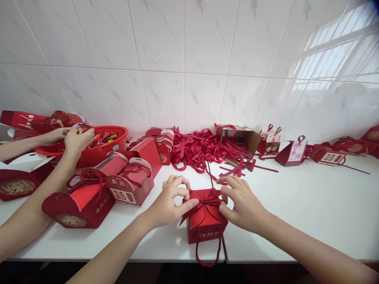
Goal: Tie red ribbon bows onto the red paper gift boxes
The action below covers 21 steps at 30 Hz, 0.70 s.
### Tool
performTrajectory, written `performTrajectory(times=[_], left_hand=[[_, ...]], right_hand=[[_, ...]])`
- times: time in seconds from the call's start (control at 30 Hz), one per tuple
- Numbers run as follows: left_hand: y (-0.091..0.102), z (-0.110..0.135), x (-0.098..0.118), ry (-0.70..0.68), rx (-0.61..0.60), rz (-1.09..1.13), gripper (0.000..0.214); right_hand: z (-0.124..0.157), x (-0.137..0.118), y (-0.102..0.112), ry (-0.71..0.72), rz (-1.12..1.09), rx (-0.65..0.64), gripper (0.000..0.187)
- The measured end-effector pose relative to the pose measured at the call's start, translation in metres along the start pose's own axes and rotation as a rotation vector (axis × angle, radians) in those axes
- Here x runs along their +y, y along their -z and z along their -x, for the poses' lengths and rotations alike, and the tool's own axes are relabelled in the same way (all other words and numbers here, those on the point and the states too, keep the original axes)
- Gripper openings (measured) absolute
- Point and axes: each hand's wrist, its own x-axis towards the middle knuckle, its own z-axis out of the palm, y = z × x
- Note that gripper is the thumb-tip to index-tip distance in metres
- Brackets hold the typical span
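A small red gift box (205, 225) with a cord handle stands at the front edge of the white table (310, 205). A dark red ribbon bow (207, 199) sits on its folded top. My left hand (171, 201) pinches the left side of the bow with thumb and fingers curled. My right hand (239, 201) pinches the right side of the bow, fingers bent around the ribbon.
A heap of red ribbons (198, 148) lies at the wall behind the box. Several red gift boxes (127, 185) stand to the left. Another person's hands (74, 138) reach into a red basin (103, 148) of sweets. An open cardboard box (241, 138) and more boxes line the back right.
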Motion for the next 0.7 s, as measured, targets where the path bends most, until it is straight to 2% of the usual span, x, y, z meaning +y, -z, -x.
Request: performTrajectory(times=[0.07,0.3,0.5,0.6,0.7], left_hand=[[-0.001,0.0,-0.003,0.002,0.001,0.05,0.034],[-0.007,0.005,-0.014,-0.014,0.161,-0.36,0.04],[-0.01,0.013,-0.008,-0.002,0.284,-0.536,0.041],[-0.012,0.014,-0.008,0.015,0.24,-0.474,0.038],[-0.017,0.013,-0.012,0.048,0.155,-0.238,0.031]], right_hand=[[0.001,0.001,-0.001,-0.02,-0.001,0.004,0.011],[0.007,0.002,-0.003,-0.049,0.033,-0.003,0.014],[0.011,0.0,-0.003,-0.017,0.057,0.012,0.016],[0.012,0.002,0.0,0.02,0.03,0.026,0.016],[0.012,0.003,0.002,0.068,-0.122,-0.03,0.006]])
